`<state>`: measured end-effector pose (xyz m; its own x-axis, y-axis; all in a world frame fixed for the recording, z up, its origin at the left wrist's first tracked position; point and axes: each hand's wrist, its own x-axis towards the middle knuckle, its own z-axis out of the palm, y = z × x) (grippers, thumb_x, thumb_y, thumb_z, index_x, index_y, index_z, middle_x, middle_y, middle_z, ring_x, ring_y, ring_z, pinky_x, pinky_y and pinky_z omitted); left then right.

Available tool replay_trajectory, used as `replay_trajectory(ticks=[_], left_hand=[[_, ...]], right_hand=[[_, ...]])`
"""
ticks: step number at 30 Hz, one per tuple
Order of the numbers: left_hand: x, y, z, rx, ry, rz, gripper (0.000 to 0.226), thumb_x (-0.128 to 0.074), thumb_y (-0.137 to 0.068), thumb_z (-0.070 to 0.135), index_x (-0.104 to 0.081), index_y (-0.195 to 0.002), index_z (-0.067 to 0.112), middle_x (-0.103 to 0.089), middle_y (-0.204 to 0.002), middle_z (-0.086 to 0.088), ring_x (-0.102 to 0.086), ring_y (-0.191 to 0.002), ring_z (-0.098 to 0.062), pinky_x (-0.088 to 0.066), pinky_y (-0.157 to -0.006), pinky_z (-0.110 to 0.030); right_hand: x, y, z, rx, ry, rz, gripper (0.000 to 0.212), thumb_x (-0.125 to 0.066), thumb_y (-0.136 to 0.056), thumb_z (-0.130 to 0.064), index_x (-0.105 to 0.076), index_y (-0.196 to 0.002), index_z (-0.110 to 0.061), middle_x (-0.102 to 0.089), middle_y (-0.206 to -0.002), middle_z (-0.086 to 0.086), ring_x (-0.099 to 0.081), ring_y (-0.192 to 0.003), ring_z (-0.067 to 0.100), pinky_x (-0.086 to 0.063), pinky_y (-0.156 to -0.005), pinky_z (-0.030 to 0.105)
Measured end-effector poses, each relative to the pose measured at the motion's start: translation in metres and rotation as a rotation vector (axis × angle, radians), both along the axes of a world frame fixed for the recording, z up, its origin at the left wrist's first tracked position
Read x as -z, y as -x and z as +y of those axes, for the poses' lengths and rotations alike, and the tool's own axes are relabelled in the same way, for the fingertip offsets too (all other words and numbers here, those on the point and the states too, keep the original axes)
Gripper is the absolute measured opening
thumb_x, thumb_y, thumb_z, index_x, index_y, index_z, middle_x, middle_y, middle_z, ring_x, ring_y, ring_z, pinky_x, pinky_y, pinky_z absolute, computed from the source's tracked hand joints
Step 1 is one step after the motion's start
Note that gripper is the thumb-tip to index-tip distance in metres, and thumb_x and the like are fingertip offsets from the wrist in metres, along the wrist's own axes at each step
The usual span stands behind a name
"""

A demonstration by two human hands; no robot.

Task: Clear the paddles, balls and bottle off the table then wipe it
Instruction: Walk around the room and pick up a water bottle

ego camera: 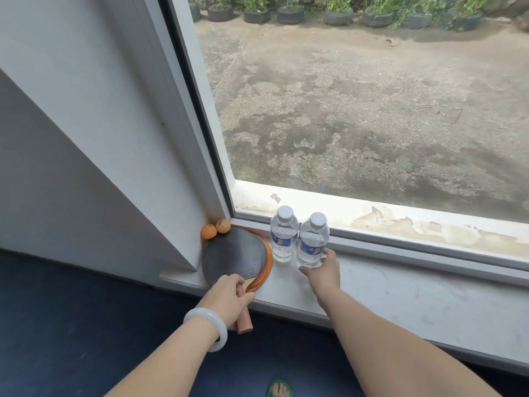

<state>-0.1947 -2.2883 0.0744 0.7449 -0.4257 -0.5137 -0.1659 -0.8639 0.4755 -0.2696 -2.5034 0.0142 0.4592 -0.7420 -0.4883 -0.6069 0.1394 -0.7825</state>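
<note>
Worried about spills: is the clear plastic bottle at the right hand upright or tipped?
Upright. The clear plastic bottle stands on its base on the white sill, white cap on top.

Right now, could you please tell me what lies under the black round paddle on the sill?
An orange-edged second paddle peeks out along the right edge of the black round paddle. Most of it is covered; the left hand grips the handles.

The paddles [234,253] lay stacked on the sill [400,296]. Two balls [209,231] sat behind them, and two bottles [284,236] stood just right of them.
</note>
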Motion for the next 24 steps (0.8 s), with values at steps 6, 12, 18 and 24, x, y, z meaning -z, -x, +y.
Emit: replay_trajectory(ticks=[6,12,18,24], left_hand=[[-0.002,0.006,-0.002,-0.012,-0.017,0.011,0.038,-0.059,-0.091,0.045,-0.053,-0.124,0.027,-0.049,-0.114,0.009,-0.057,-0.102,-0.012,-0.050,-0.094,-0.036],[-0.003,0.006,-0.015,-0.012,0.015,0.015,0.043,-0.059,-0.094,0.037,-0.050,-0.132,0.021,-0.048,-0.125,0.002,-0.053,-0.110,-0.015,-0.045,-0.097,-0.030],[-0.005,0.006,-0.018,-0.014,0.025,0.015,0.044,-0.059,-0.094,0.038,-0.049,-0.133,0.022,-0.048,-0.124,0.002,-0.054,-0.108,-0.016,-0.047,-0.098,-0.033],[-0.009,0.006,-0.009,-0.016,0.041,0.005,0.044,-0.060,-0.094,0.038,-0.049,-0.133,0.021,-0.047,-0.127,0.001,-0.052,-0.113,-0.016,-0.044,-0.100,-0.033]], right_hand=[[-0.004,-0.001,0.000,0.068,-0.141,-0.104,0.067,-0.070,-0.085,-0.006,-0.039,-0.142,-0.019,-0.054,-0.136,0.005,-0.055,-0.105,0.022,-0.045,-0.087,0.034],[-0.003,0.009,0.000,-0.037,-0.310,-0.144,0.086,-0.061,-0.086,0.009,-0.023,-0.155,-0.026,-0.041,-0.151,0.002,-0.042,-0.136,0.023,-0.039,-0.102,0.035],[-0.009,0.016,-0.004,-0.026,-0.231,-0.020,0.078,-0.065,-0.088,0.003,-0.025,-0.153,-0.014,-0.036,-0.153,0.010,-0.047,-0.117,0.023,-0.037,-0.091,0.031],[-0.016,0.018,0.014,-0.131,-0.237,0.067,0.066,-0.067,-0.088,0.000,-0.036,-0.146,-0.007,-0.043,-0.147,0.014,-0.049,-0.124,0.028,-0.038,-0.094,0.031]])
